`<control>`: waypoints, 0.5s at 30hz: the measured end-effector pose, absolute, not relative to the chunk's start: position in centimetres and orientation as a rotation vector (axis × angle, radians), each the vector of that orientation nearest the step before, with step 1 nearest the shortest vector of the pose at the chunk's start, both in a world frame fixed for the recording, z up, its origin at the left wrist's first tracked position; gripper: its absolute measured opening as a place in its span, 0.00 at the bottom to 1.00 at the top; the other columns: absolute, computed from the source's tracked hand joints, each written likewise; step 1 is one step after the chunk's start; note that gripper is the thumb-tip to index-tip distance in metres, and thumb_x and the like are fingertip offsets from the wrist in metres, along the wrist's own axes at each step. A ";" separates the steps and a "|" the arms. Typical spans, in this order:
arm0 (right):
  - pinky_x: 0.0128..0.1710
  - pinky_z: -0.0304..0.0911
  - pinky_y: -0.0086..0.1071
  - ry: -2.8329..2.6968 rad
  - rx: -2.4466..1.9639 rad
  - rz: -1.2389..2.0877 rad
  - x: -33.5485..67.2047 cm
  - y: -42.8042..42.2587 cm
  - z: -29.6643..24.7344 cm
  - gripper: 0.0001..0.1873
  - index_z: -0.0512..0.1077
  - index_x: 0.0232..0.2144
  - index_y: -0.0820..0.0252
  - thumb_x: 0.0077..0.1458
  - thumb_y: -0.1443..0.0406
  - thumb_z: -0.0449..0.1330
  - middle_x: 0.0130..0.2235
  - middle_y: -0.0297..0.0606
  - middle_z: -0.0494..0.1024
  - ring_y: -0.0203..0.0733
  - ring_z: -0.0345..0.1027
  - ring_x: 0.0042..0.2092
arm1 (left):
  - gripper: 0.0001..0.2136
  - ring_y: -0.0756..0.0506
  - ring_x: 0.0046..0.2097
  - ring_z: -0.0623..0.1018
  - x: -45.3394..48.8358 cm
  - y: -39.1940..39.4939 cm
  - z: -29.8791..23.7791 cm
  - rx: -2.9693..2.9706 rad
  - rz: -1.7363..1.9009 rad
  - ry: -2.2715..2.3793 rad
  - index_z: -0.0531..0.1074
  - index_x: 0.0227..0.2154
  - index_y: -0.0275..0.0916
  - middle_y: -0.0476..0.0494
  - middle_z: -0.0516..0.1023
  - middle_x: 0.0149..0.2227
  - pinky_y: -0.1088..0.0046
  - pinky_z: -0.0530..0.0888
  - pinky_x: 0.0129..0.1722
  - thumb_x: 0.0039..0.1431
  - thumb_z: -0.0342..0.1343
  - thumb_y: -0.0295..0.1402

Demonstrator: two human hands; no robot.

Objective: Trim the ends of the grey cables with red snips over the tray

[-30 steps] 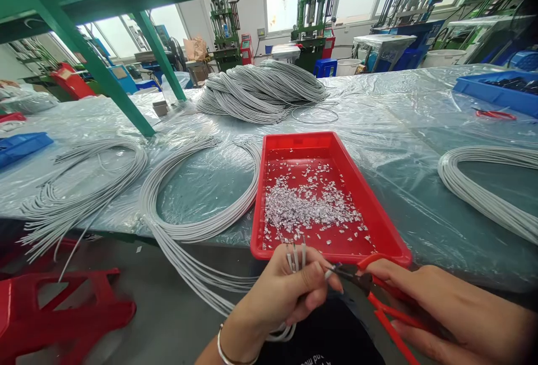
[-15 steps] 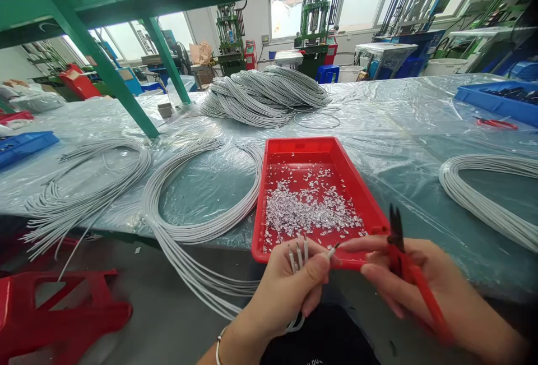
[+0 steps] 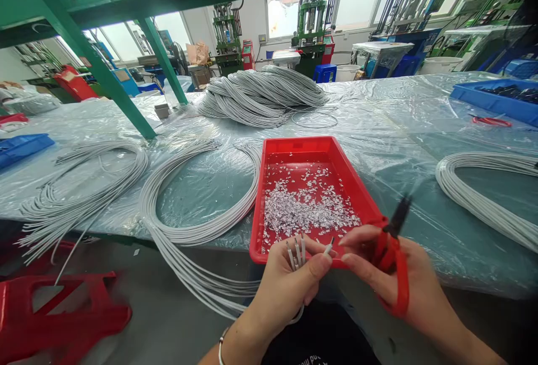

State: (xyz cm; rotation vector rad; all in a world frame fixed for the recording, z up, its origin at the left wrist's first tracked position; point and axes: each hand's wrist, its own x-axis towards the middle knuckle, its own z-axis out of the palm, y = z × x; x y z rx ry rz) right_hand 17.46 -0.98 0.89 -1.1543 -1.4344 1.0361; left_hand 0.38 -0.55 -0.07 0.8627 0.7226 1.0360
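Observation:
My left hand [image 3: 288, 283] is closed around several white cables [image 3: 303, 250], their dark cut ends standing up between the fingers. One cable end [image 3: 328, 248] is singled out, pinched under the left thumb and tilted to the right. Red-handled pliers [image 3: 402, 283] rest in my right hand [image 3: 424, 281], gripped against the palm with the dark jaws pointing up and away. The right thumb and forefinger reach close to the singled-out end; whether they touch it I cannot tell. Just beyond both hands lies a red tray [image 3: 357, 177] holding small silvery foil scraps [image 3: 294, 208].
Coiled white cables [image 3: 147, 197] lie left of the tray, some hanging over the table edge. Another coil [image 3: 448, 177] is at the right, with a large heap [image 3: 264, 96] behind. A blue tray [image 3: 496, 98] stands far right. A red stool [image 3: 101, 314] is below left.
The right thumb and fingers have drawn slightly nearer to the left hand. The pliers have turned in the right hand, their jaws now leaning to the right.

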 end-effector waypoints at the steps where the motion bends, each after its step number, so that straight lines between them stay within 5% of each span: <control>1: 0.21 0.63 0.26 -1.441 -1.151 0.966 17.4 -1.3 0.8 0.04 0.80 0.30 0.47 0.52 0.62 0.73 0.24 0.27 0.77 0.36 0.64 0.22 | 0.23 0.59 0.13 0.56 0.4 -0.6 0.0 0.864 1.045 0.738 0.73 0.27 0.36 0.60 0.63 0.15 0.81 0.49 0.13 0.47 0.73 0.51; 9: 0.25 0.66 0.23 -1.470 -1.068 0.717 16.2 -2.3 0.6 0.10 0.77 0.31 0.43 0.57 0.69 0.68 0.27 0.21 0.76 0.34 0.66 0.24 | 0.15 0.58 0.16 0.59 0.8 -1.3 -0.7 0.967 1.157 0.774 0.80 0.27 0.37 0.57 0.65 0.19 0.79 0.54 0.15 0.52 0.72 0.45; 15: 0.26 0.66 0.21 -1.491 -1.075 0.692 16.4 -2.2 0.5 0.11 0.77 0.31 0.44 0.56 0.70 0.67 0.26 0.20 0.76 0.33 0.67 0.24 | 0.02 0.52 0.26 0.68 0.6 -1.5 0.3 1.250 1.347 0.929 0.85 0.27 0.42 0.53 0.68 0.23 0.76 0.66 0.27 0.54 0.71 0.31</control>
